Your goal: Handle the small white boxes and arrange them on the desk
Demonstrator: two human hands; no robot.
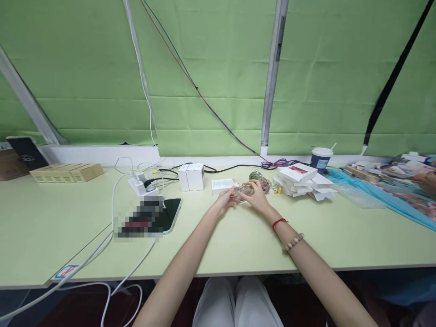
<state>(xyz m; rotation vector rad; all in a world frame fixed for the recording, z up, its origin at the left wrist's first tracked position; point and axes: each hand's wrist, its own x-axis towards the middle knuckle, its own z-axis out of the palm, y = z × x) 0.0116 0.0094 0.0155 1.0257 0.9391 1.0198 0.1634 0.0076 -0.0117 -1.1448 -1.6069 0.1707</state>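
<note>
Trinkets (265, 184), greenish and reddish, lie just beyond the right hand (255, 196). Its fingertips and those of the left hand (224, 203) are pinched together on a small shiny item (244, 190) between them, over the pale table (238, 245). I see a white box (222, 186) just behind the left.

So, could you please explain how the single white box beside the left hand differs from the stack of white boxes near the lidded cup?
The single white box lies alone beside the left hand, while the stack of white boxes is an uneven pile of several. The single white box shows lines of small print on top; the stack's top box shows a dark red panel instead. Both are white and rest on the table.
</note>
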